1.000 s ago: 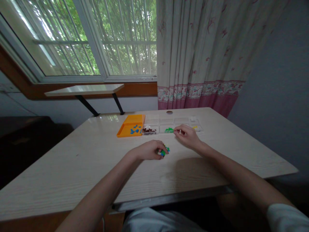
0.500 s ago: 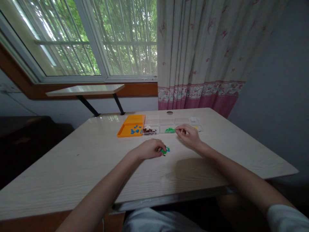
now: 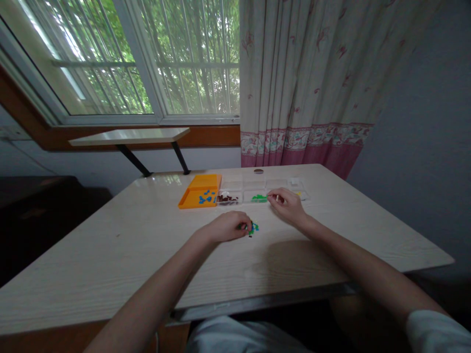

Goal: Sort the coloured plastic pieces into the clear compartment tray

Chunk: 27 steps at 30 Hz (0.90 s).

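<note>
My left hand [image 3: 231, 227] rests low over the table, its fingers closed on a small green and blue cluster of tiny pieces [image 3: 255, 228]. Part of that cluster is hidden behind the fingertips, and a dark bit shows at its lower end. Over the clear compartment tray [image 3: 253, 187], my right hand [image 3: 287, 202] is pinched beside the loose green pieces [image 3: 259, 198]. Anything between those fingertips is too small to make out. Dark brown pieces [image 3: 227, 200] lie in the compartment to the left of the green ones.
An orange case [image 3: 200, 183] with several blue pieces [image 3: 207, 197] stands left of the tray. Yellow bits [image 3: 298, 194] show at the tray's right end, partly behind my right hand. A dark oval spot [image 3: 259, 171] is behind the tray. A raised shelf [image 3: 132, 137] stands at the back left.
The fingers of my left hand have shifted slightly on the cluster, showing more blue. My right hand has barely moved, staying by the green pieces.
</note>
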Each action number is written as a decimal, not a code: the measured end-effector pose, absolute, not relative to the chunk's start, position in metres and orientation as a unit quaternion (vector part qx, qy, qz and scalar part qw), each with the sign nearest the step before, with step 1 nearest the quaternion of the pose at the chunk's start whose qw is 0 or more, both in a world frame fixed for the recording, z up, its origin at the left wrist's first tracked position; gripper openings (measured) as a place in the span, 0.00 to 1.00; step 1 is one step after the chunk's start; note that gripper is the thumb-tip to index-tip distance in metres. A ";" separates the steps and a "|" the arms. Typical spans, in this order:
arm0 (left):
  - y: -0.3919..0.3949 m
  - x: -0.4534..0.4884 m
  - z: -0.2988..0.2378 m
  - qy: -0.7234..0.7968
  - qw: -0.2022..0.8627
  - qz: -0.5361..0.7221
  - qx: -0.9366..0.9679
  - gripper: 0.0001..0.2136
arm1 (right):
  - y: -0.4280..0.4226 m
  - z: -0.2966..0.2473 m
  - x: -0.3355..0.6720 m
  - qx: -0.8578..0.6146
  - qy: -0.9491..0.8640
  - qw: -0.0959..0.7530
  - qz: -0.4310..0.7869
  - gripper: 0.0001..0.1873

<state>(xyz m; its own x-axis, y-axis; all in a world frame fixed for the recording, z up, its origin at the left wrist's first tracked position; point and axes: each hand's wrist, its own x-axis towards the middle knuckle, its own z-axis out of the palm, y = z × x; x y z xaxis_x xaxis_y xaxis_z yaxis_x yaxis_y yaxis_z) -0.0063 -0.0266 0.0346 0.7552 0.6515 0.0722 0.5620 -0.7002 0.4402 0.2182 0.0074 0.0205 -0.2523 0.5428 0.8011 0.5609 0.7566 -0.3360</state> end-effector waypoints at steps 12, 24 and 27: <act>-0.026 -0.004 0.033 0.326 0.239 0.162 0.900 0.06 | 0.048 0.000 0.219 -0.474 -0.777 0.413 -0.030 0.10; -0.022 -0.003 0.033 0.407 0.233 0.305 0.829 0.04 | -0.001 0.008 0.201 -0.336 -0.883 0.319 0.078 0.08; -0.021 -0.002 0.033 0.396 0.222 0.313 0.834 0.04 | -0.004 0.009 0.197 -0.328 -0.888 0.307 0.102 0.08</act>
<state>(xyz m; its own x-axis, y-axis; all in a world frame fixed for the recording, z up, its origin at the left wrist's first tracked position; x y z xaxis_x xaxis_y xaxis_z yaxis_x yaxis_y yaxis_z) -0.0022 -0.0214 0.0328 0.4899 0.8002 0.3460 0.5224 -0.5872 0.6183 0.1973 -0.0042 0.0095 -0.5967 0.6440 0.4787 0.5190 0.7647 -0.3819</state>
